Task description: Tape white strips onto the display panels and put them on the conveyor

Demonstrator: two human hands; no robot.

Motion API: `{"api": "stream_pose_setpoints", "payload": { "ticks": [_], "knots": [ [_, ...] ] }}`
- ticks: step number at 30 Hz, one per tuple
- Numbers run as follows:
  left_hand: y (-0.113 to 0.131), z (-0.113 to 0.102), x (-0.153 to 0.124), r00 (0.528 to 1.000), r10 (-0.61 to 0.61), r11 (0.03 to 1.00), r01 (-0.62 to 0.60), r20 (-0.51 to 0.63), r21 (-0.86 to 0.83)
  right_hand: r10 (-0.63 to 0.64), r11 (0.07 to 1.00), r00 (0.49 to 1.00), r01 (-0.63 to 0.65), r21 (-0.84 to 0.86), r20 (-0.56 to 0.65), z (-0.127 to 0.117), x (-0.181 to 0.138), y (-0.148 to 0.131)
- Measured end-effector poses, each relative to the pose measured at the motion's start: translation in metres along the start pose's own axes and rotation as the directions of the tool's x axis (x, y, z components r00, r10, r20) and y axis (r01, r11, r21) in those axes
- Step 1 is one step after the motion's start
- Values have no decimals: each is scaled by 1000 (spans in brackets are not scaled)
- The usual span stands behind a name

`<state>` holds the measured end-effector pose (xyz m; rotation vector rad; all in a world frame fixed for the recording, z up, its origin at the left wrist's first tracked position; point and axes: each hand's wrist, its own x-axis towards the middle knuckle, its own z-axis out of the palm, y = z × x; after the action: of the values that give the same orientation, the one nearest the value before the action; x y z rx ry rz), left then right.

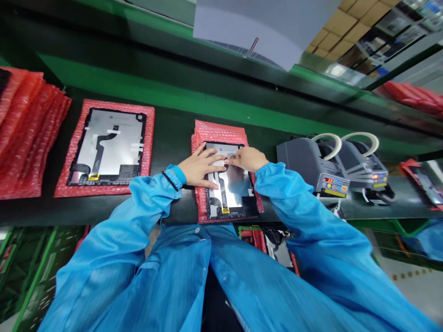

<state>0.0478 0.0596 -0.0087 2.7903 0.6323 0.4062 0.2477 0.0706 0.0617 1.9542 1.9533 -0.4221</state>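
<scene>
Head view, from near to far: a blue coat (180, 276) is filling the foreground, its sleeves reaching to the dark tabletop (173, 138). There, a screen panel (238, 185) is lying silver back up on red bubble wrap (221, 129), straight before the person. The left hand (202, 167) is resting across its left side, fingers spread apart. The right hand (248, 159) is bending over the upper part, fingertips together near a black ribbon cable (222, 185); whether they are gripping anything, I cannot tell. The step in hand is seemingly fine fingertip work at that spot, and the next move is probably calling for a light right-hand touch, the left steadying the panel. Leftward, a similar panel (128, 133) is lying flat; rightward, two grey machines (297, 159) are standing. Cardboard boxes (339, 23) are showing beyond.
</scene>
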Motion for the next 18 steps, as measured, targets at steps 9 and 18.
{"api": "stream_pose_setpoints", "payload": {
  "ticks": [9,18],
  "knots": [
    [-2,-1,3,1000,-23,1000,23,-6,4,13,976,980,31,217,-196,3,-20,46],
    [-9,-16,9,1000,11,994,-12,5,109,716,286,643,84,955,-271,110,-138,137]
  ]
}}
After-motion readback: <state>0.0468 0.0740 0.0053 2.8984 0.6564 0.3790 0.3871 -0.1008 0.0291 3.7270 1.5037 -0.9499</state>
